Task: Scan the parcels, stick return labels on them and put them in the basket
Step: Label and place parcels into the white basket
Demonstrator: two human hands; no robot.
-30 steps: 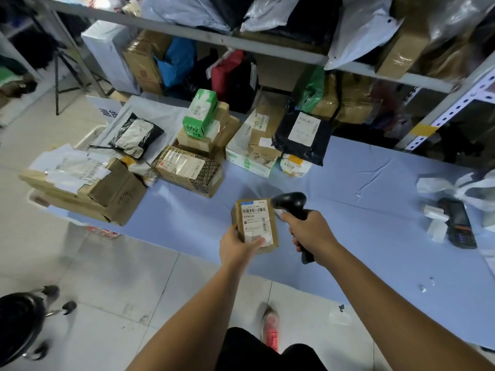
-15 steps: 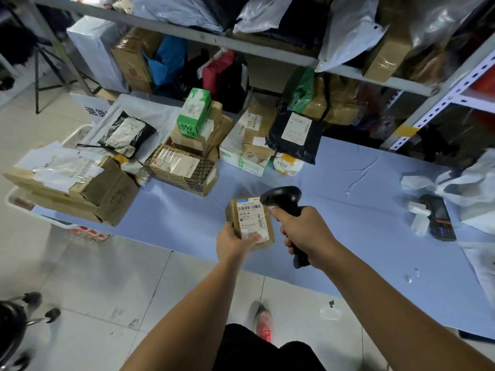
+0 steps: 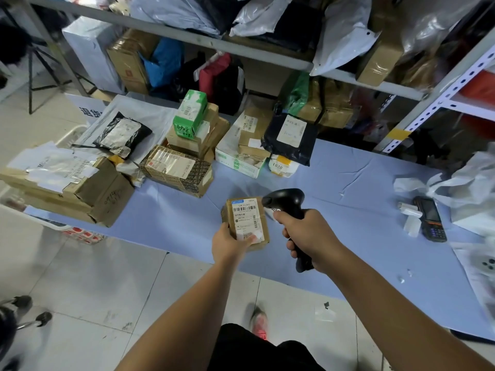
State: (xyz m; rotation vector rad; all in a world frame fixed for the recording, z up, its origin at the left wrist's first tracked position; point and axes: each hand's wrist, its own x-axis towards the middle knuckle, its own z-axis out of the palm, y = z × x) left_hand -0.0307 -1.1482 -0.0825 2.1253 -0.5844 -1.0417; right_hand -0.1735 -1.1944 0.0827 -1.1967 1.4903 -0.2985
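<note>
While our left hand (image 3: 232,243) gripped the parcel (image 3: 246,223), our right hand (image 3: 310,238) clenched the scanner (image 3: 288,203) beside its label.

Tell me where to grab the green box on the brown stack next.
I'd pinch the green box across its two long side faces, coming from above: it lies topmost on the brown cartons, sides exposed, label up.

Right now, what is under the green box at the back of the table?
The green box rests on a stack of brown cardboard boxes. The printed carton in front hides the stack's base, so its lowest box cannot be seen.
</note>
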